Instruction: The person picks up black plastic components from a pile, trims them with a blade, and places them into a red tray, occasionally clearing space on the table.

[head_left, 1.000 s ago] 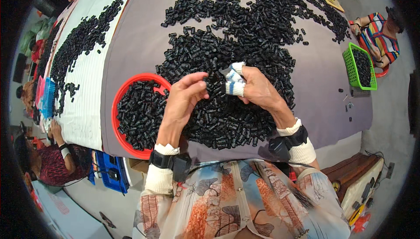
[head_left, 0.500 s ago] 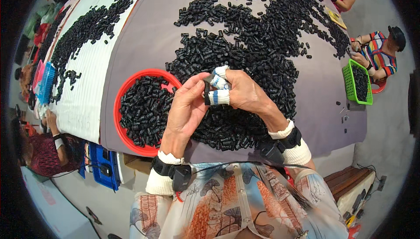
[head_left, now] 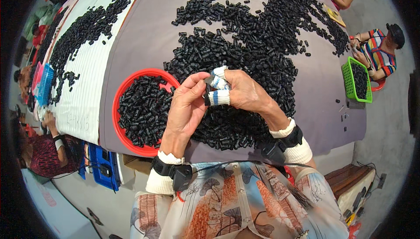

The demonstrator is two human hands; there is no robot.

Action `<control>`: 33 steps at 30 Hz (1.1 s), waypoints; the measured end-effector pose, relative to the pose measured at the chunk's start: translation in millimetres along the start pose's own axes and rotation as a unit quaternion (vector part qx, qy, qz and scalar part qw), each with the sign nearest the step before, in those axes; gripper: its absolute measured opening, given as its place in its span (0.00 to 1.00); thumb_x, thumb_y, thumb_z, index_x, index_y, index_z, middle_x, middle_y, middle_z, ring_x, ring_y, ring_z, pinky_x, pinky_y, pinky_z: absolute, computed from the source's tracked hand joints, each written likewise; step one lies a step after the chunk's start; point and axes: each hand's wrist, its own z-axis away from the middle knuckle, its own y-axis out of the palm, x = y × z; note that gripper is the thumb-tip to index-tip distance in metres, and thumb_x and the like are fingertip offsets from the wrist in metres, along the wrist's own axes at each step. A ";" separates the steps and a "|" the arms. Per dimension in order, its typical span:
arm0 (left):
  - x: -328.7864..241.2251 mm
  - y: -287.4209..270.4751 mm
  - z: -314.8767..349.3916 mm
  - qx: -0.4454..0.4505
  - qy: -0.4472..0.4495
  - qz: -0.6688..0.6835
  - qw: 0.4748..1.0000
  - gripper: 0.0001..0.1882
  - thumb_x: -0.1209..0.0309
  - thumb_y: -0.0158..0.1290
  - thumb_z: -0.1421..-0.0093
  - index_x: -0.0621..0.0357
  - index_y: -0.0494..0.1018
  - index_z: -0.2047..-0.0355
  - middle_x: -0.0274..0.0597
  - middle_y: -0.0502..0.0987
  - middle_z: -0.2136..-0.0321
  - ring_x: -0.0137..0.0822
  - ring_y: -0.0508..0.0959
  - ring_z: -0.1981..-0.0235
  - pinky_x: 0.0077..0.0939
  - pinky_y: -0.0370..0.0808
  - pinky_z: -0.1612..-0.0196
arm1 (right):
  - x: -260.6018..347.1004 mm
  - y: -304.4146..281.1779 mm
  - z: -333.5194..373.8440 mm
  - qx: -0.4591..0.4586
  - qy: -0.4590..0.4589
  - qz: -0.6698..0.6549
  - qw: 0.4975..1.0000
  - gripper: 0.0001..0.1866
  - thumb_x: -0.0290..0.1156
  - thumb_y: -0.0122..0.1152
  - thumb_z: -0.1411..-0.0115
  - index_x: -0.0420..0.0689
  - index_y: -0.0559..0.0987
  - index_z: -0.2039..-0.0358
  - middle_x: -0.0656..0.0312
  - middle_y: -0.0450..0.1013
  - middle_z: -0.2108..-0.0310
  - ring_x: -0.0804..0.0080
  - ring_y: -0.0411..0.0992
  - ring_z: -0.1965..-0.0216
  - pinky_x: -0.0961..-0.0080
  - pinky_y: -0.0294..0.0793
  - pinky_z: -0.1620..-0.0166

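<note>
My left hand and my right hand meet fingertip to fingertip above a large heap of small black plastic cylinders. The left thumb and fingers are pinched on a small black cylindrical piece, which the fingers partly cover. White wraps with blue stripes cover fingers of my right hand, which is closed at the same piece. A thin dark grey edge shows between the fingertips; its kind is too small to tell. Left of my left hand stands a red round basin filled with similar black pieces.
A grey cloth covers the table, beside a white ribbed cloth with more black pieces. At the right, a green basket stands near a person in a striped top. Another person's hand is at the left edge.
Both hands stay together over the heap, with only a very slight shift of the fingers. The whole view has moved a little.
</note>
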 end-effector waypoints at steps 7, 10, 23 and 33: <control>0.9 1.9 0.3 -0.013 -0.001 -0.023 1.000 0.13 0.75 0.48 0.42 0.65 0.69 0.56 0.40 0.73 0.63 0.28 0.73 0.62 0.24 0.71 0.56 | 5.2 -4.1 2.4 0.013 -0.005 0.035 0.999 0.18 0.40 0.64 0.55 0.38 0.73 0.74 0.58 0.68 0.82 0.70 0.65 0.80 0.72 0.65 0.73; 2.5 -1.0 -0.1 -0.016 -0.002 -0.023 1.000 0.12 0.76 0.48 0.42 0.65 0.70 0.57 0.40 0.73 0.63 0.28 0.73 0.62 0.23 0.71 0.56 | 4.7 -4.4 3.6 0.021 0.006 0.033 0.999 0.18 0.41 0.64 0.55 0.38 0.73 0.74 0.58 0.68 0.81 0.69 0.65 0.80 0.72 0.65 0.73; 6.1 -0.2 -2.8 -0.021 -0.008 -0.036 0.999 0.11 0.77 0.49 0.43 0.66 0.70 0.59 0.41 0.74 0.63 0.30 0.73 0.62 0.23 0.71 0.56 | -9.2 -0.5 3.0 0.012 -0.043 0.042 0.998 0.18 0.40 0.61 0.53 0.37 0.73 0.74 0.53 0.69 0.80 0.62 0.68 0.79 0.69 0.66 0.72; 4.1 3.8 -5.1 -0.016 -0.006 -0.015 1.000 0.11 0.76 0.49 0.43 0.66 0.70 0.59 0.42 0.74 0.64 0.29 0.74 0.64 0.23 0.72 0.57 | -6.5 -2.4 1.1 0.010 -0.068 0.003 0.998 0.15 0.38 0.62 0.53 0.37 0.74 0.74 0.56 0.71 0.81 0.67 0.68 0.79 0.71 0.67 0.72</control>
